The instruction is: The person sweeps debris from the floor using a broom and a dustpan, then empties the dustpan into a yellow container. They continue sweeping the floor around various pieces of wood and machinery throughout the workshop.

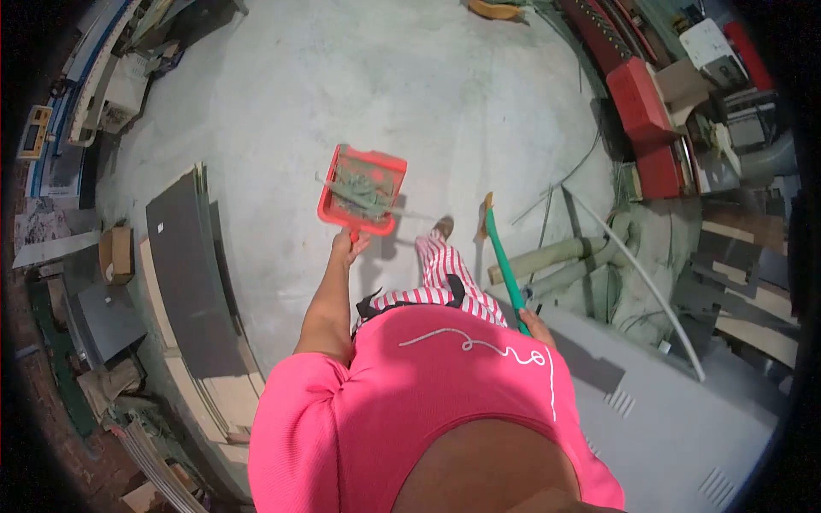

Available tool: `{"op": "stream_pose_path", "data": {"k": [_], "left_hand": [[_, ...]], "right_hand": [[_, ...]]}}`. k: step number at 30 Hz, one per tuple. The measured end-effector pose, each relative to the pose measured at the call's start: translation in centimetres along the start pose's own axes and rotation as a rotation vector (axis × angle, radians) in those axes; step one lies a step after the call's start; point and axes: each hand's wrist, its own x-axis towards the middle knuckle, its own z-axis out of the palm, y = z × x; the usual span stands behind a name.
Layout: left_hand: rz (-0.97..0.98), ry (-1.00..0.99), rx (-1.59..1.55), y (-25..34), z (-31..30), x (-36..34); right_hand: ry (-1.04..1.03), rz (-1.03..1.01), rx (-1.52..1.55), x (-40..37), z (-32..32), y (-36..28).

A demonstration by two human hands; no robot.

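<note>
The left hand (349, 248) reaches out ahead, its fingers curled tight around the short handle of a red plastic dustpan (363, 190). The square, shallow pan is held above the rough grey concrete floor (445, 94) and carries a heap of greyish-green debris. The right hand (537, 327) sits close to the body on the right, fingers wrapped around the smooth green broom handle (505, 261), which slants away to a yellowish end near the foot. A flat dark board (184, 274) lies left, a curved white pipe (637, 274) right, and red boxes (641, 107) far right.
</note>
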Motion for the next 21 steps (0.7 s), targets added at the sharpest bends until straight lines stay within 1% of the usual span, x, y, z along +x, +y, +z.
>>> {"op": "stream_pose_path", "data": {"k": [1,2,3,4,6,7,9,11,13,14,16,20,21], "left_hand": [[0.021,-0.004,-0.013,1.0,1.8,1.2],[0.005,0.004,-0.012,1.7,3.0,2.4],[-0.012,0.012,-0.01,2.3,4.2,3.4],[-0.01,-0.001,-0.008,2.9,6.0,4.1],[0.011,0.069,-0.073,4.5,9.5,5.2],[0.005,0.064,-0.069,5.2,10.7,6.5],[0.001,0.168,-0.121,5.6,12.7,9.6],[0.013,0.157,-0.145,7.0,16.3,11.4],[0.023,0.147,-0.161,8.7,19.0,13.5],[0.023,0.148,-0.16,9.3,20.2,14.9],[-0.025,0.154,-0.208,11.1,22.8,18.0],[-0.034,0.144,-0.225,15.4,29.1,24.6],[-0.046,0.155,-0.227,16.7,31.0,26.3]], "right_hand": [[-0.032,-0.231,-0.219,2.0,-1.1,-1.5],[-0.057,-0.452,-0.437,1.7,-0.8,-4.7],[0.026,-0.103,-0.102,1.9,-0.6,-8.4],[0.033,-0.113,-0.097,2.6,-0.9,-11.6],[-0.016,-0.049,-0.129,4.5,-1.8,-16.9],[-0.038,0.004,-0.102,6.0,-2.8,-18.9],[-0.054,0.002,-0.107,8.7,-4.4,-22.4],[-0.078,-0.019,-0.125,10.5,-5.5,-27.1],[-0.007,-0.037,-0.152,12.0,-6.0,-30.7],[-0.008,-0.035,-0.15,12.8,-6.3,-32.5],[0.0,-0.062,-0.14,14.6,-6.6,-36.1],[0.0,-0.056,-0.088,18.3,-6.8,-43.6],[0.019,-0.084,-0.083,19.0,-6.5,-45.8]]}}
